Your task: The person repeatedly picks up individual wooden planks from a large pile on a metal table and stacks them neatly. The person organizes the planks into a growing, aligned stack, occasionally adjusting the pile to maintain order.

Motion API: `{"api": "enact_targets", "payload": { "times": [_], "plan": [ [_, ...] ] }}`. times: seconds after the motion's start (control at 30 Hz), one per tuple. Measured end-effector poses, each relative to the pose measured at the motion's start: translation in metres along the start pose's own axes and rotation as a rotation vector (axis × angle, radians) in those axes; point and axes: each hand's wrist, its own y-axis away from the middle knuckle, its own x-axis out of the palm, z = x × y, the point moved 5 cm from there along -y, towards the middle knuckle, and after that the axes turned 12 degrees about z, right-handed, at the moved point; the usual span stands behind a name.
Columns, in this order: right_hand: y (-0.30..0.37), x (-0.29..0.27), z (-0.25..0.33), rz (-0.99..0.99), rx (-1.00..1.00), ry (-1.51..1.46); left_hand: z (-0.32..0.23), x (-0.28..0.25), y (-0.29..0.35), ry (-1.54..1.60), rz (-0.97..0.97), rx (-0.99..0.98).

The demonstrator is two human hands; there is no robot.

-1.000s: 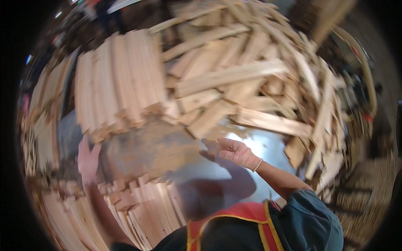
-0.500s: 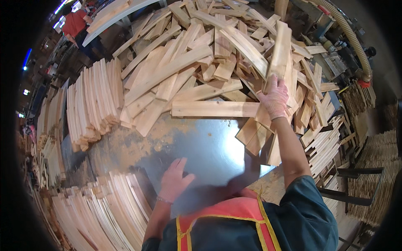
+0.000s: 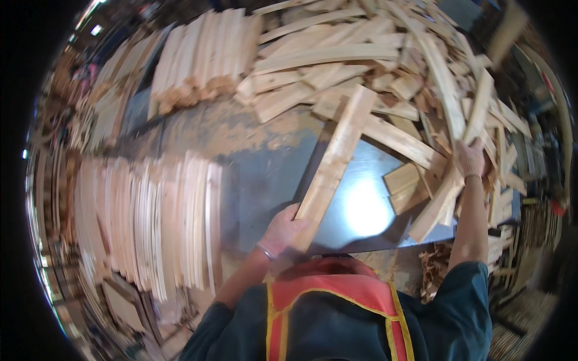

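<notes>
The likeliest trouble, I'd judge, is at the far end of the board (image 3: 337, 159): it is gripped only near its close end, so its weight could twist the wrist, and the tip could dip or swing into the pile (image 3: 337, 51). That pile is loose, its pieces crossed at all angles — a pull on any of them could set its neighbours sliding toward the table's (image 3: 253, 180) near edge, or pinch fingers between them. The near stack (image 3: 144, 222) stands just left of the left forearm, so a careless elbow could knock its outer strips askew. The left hand (image 3: 283, 231) is closed around the board's near end, which lies close in front of the red bib (image 3: 331, 289); from there the board slants away over the table, its far end above a crossing plank (image 3: 406, 144) (whether they touch, I can't tell). The right hand (image 3: 471, 157) is stretched out to the pile's right side, fingers partly curled over another piece (image 3: 479, 108) — blur hides how tightly they close, or whether that piece is gripped at all. I also can't tell whether the length below the right hand belongs to it. So 2 hands, and 1 clear hold.
</notes>
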Motion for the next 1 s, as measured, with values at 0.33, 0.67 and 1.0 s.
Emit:
{"api": "enact_targets", "payload": {
  "times": [0.33, 0.67, 1.0],
  "plan": [
    [0.373, 0.192, 0.131, 1.002, -0.195, -1.037, 0.109, -0.072, 0.228, -0.262, -0.729, -0.380],
    [0.623, 0.339, 0.310, 1.583, -0.907, 0.171, 0.062, -0.083, 0.307, -0.790, -0.554, -0.507],
    [0.440, 0.223, 0.296, 1.174, -0.775, -0.451, 0.062, -0.074, 0.274, -0.876, -0.704, -0.200]
  ]
}}
